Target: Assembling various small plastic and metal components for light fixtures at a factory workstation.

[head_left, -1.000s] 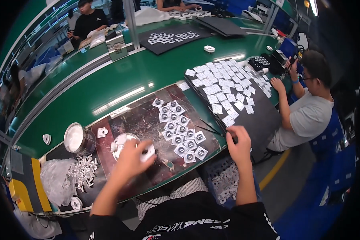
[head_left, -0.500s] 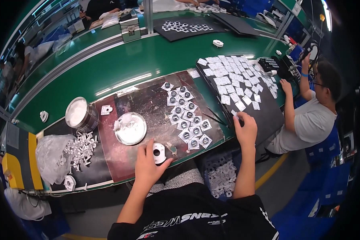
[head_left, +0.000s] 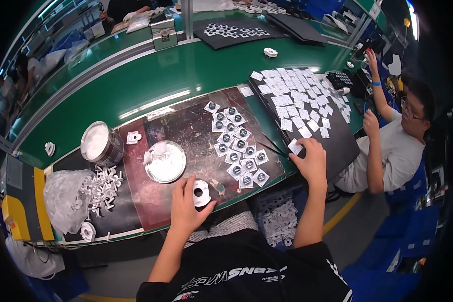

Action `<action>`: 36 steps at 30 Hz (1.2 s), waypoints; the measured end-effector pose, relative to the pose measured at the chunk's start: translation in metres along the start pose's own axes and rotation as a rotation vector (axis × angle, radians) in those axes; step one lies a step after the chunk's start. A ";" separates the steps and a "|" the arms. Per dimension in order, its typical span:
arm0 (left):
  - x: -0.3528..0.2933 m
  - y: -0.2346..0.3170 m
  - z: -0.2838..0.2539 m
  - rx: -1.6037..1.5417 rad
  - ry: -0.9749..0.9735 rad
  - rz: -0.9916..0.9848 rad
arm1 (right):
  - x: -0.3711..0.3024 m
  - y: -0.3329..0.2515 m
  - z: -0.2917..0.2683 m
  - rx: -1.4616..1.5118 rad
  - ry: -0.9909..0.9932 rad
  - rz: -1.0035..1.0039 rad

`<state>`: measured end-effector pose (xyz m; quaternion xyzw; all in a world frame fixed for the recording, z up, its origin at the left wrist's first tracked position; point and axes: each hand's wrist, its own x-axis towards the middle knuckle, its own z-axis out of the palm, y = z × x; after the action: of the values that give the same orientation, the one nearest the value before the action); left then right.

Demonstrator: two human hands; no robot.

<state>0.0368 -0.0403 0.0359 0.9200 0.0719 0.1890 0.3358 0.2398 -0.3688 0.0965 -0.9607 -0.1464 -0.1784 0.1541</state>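
Observation:
My left hand rests at the near edge of the mat, curled with thumb and fingers around a round white plastic part with a dark centre hole. Above the near edge of the black board, my right hand pinches a small white square plate. Many similar white plates cover the far part of that board. Between my hands, a cluster of square white pieces with dark round centres lies on the mat. A shallow round lid with white paste stands just beyond my left hand.
A tin of white paste, loose white plastic pegs and a clear plastic bag occupy the left. Tweezers lie beside the black board. A co-worker sits at right. Below the bench edge is a bin of white parts.
My right hand has shifted slightly down and right, and the white plate in its fingers shows more of its face. My left hand stays on the round part. The co-worker's arms have moved.

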 end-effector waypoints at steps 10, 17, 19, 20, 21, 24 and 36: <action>-0.004 -0.011 0.005 0.004 -0.001 0.056 | 0.005 -0.060 0.025 0.262 -0.152 -0.344; -0.005 -0.004 -0.001 -0.057 0.051 0.046 | -0.002 -0.040 0.033 0.278 -0.253 -0.202; -0.013 -0.011 -0.001 -0.065 0.110 0.113 | -0.003 -0.048 0.021 0.319 -0.245 -0.162; -0.016 -0.013 -0.001 -0.073 0.165 0.185 | -0.004 -0.052 0.015 0.360 -0.234 -0.118; -0.016 -0.007 -0.007 -0.067 0.192 0.244 | -0.005 -0.057 0.010 0.360 -0.234 -0.117; -0.001 0.024 -0.020 -0.203 0.117 0.317 | -0.018 -0.075 -0.002 0.993 -0.468 0.008; 0.005 0.025 -0.023 -0.407 -0.048 0.264 | -0.038 -0.145 -0.004 1.300 -0.845 -0.147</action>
<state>0.0323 -0.0444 0.0698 0.8391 -0.0968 0.2198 0.4882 0.1556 -0.2473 0.1207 -0.6520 -0.3312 0.3145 0.6053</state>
